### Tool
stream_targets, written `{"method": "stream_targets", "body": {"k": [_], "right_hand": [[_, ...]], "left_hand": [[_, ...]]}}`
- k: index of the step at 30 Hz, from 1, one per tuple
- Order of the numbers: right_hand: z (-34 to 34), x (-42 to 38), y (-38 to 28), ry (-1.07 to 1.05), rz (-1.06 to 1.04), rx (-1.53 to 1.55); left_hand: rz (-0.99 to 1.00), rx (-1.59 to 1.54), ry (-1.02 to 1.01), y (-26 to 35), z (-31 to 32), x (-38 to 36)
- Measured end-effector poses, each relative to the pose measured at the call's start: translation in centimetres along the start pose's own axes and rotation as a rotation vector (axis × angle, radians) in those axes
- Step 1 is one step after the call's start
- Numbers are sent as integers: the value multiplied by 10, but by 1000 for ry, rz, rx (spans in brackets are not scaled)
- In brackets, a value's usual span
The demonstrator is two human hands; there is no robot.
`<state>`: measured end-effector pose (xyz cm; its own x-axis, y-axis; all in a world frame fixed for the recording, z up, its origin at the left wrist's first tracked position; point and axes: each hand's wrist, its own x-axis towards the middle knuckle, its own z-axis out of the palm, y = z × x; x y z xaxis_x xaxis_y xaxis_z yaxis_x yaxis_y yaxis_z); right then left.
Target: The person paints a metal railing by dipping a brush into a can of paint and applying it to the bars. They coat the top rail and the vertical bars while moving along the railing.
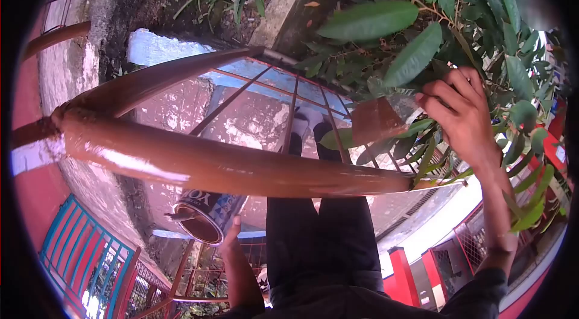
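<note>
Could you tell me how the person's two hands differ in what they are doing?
The left hand is low beneath the glossy brown curved railing, gripping an open brown paint can. The right hand is raised above the railing, fingers spread among green leaves, holding no can. Both are bare.

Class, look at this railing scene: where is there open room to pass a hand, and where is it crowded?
Open: along the brown top rail between the paint can in the left hand and the leaves. Crowded: the leafy branch around the right hand.
</note>
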<state>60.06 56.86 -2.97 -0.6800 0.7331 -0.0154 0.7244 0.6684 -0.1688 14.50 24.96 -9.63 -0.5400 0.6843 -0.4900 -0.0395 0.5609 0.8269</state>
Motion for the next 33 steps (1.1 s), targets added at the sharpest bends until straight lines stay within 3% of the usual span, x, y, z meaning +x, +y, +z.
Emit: {"method": "stream_targets", "body": {"k": [1,3,4,6,7,10,13,14,15,17,23,29,33], "right_hand": [[-4,-11,-8,15,2,-16],[-8,-33,-29,38,354,43],[-10,-42,-44,51,359,30],[-14,-59,-77,165,781,270],[-17,-69,-91,220,764,242],[-21,-97,-145,326,1002,285],[-9,-131,-203,574,990,300],[-3,-134,-224,603,900,277],[7,-135,-253,595,892,276],[29,-144,-307,815,891,588],[83,-138,-426,617,967,906],[122,-54,-413,604,1216,1021],[144,-18,-384,725,1236,1135]], "left_hand": [[13,-29,23,1,-1,1],[130,37,-46,-44,-43,7],[145,27,-54,-43,-47,11],[299,42,-67,-39,-52,20],[372,49,-75,-36,-52,25],[567,77,-82,-29,-53,39],[746,124,-78,-17,-57,51],[779,174,-134,-5,-70,48],[662,133,-104,-16,-85,46],[781,195,-166,-37,-110,54],[552,226,-139,-96,-217,24],[277,281,-141,-152,-261,9],[508,280,-211,-112,-227,19]]}}
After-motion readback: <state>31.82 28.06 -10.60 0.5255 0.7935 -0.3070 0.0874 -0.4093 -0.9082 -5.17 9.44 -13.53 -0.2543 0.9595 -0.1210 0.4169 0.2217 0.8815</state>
